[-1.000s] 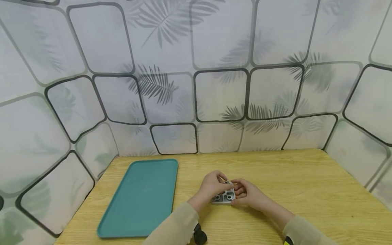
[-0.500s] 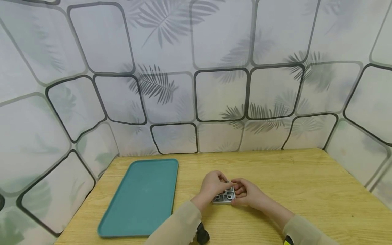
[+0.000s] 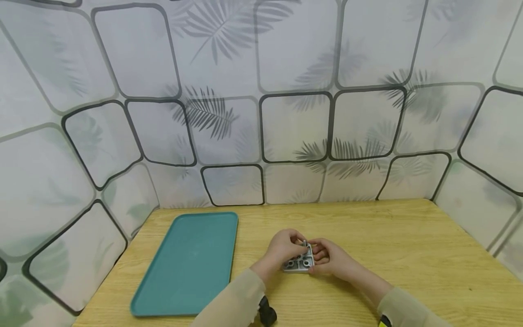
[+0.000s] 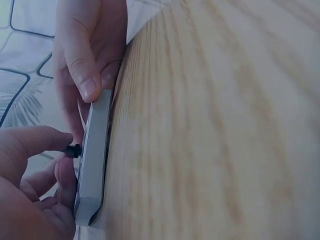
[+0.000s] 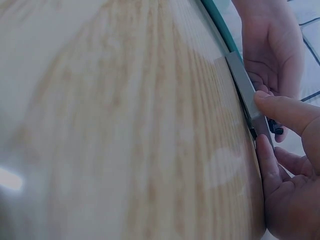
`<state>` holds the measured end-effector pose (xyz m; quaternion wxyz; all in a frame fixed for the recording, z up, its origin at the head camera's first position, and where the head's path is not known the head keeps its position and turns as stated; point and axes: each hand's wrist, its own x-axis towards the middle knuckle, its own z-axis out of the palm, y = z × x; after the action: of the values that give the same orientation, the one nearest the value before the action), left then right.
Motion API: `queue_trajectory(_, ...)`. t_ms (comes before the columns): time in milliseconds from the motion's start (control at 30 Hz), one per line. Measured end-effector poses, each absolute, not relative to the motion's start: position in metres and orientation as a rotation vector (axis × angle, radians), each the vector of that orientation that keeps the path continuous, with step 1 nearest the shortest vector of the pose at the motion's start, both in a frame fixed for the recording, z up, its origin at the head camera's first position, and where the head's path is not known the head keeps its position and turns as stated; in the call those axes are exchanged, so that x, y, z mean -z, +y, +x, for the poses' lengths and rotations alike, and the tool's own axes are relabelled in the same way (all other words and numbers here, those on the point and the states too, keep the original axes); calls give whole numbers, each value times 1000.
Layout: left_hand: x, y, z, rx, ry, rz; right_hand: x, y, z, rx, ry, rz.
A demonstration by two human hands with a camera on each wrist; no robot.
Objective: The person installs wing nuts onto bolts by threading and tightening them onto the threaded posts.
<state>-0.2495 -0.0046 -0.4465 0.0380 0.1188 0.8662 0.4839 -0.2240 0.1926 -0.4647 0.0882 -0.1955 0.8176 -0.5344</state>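
A grey metal plate (image 3: 298, 263) with round recesses lies on the wooden table. It shows edge-on in the left wrist view. My right hand (image 3: 333, 260) grips its right side, with the thumb on the edge and fingers curled beside it. On the plate's far part my left hand (image 3: 283, 246) is bent over a small dark-ended bolt (image 4: 74, 150), which sticks out from the plate's face. Thumb and a fingertip of that hand lie on either side of the bolt and pinch it. The left palm hides part of the plate in the head view.
A teal tray (image 3: 185, 268) lies to the left of the hands. The wooden table (image 3: 408, 254) reaches back to a patterned cloth (image 3: 294, 127) hanging behind and at both sides. A black wrist device (image 3: 267, 311) is below the left sleeve.
The left thumb has drawn back slightly to the left, uncovering more of the bolt's upper end. The left forearm shifted a little right and back. The right hand and plate have stayed put.
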Motion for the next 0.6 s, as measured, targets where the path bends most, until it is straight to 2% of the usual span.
queue_trajectory(600,447,-4,-252,-1509,2622,372,465,193,-224,1614,2429,-608)
